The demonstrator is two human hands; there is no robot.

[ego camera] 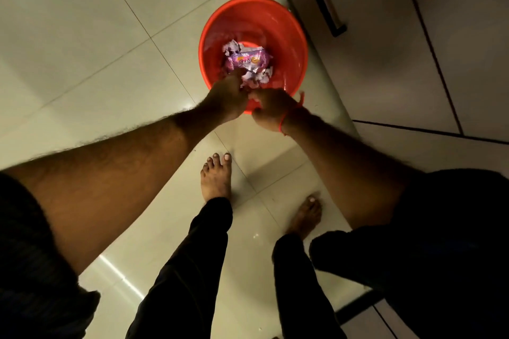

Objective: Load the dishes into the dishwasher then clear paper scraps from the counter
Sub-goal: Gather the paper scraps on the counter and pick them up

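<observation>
A red plastic bucket [275,19] stands on the tiled floor against the cabinets. Inside it lie torn white paper scraps [259,78] and a purple snack wrapper [248,58]. Both of my hands reach over the bucket's near rim. My left hand [227,98] has its fingers curled down among the scraps. My right hand [271,111], with a red thread at the wrist, is curled beside it over the rim. Whether either hand still holds paper is hidden by the fingers.
White cabinet fronts [385,49] with a black bar handle [325,0] run along the right. Glossy pale floor tiles [96,36] spread to the left. My bare feet [216,176] stand just behind the bucket.
</observation>
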